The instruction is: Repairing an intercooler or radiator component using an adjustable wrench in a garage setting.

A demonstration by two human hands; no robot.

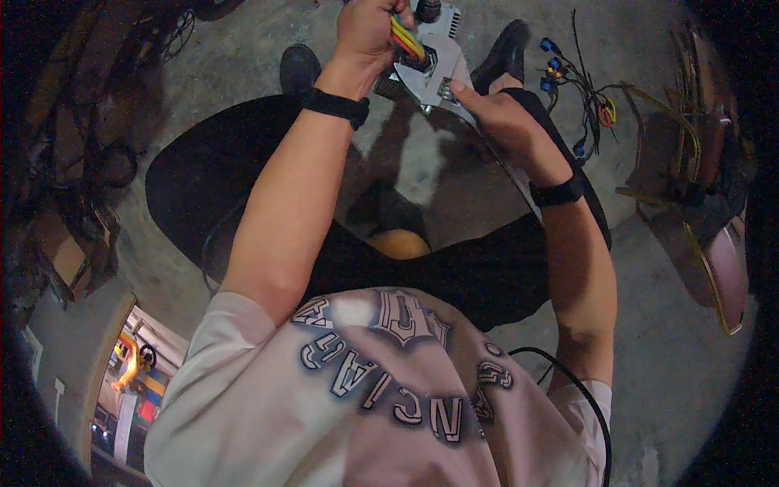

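At the top middle, my left hand point(363, 34) is closed around a bundle of yellow, red and green wires point(408, 40). The wires run down into a dark round fitting on a light grey metal bracket point(451, 63). My right hand point(513, 126) grips the near right side of this bracket, its thumb lying on top beside a small metal fastener point(446, 89). The fingers of that hand are hidden underneath. A finned grey block with a black round part point(428, 10) shows at the bracket's far end, cut by the picture's top edge.
A black wiring harness point(580, 97) with blue connectors lies on the concrete floor point(454, 166) to the right. Farther right stand pinkish panels point(726, 268) with yellow edging. Dark cables and an open cardboard box point(69, 258) are at the left. My shoes point(300, 69) flank the work.
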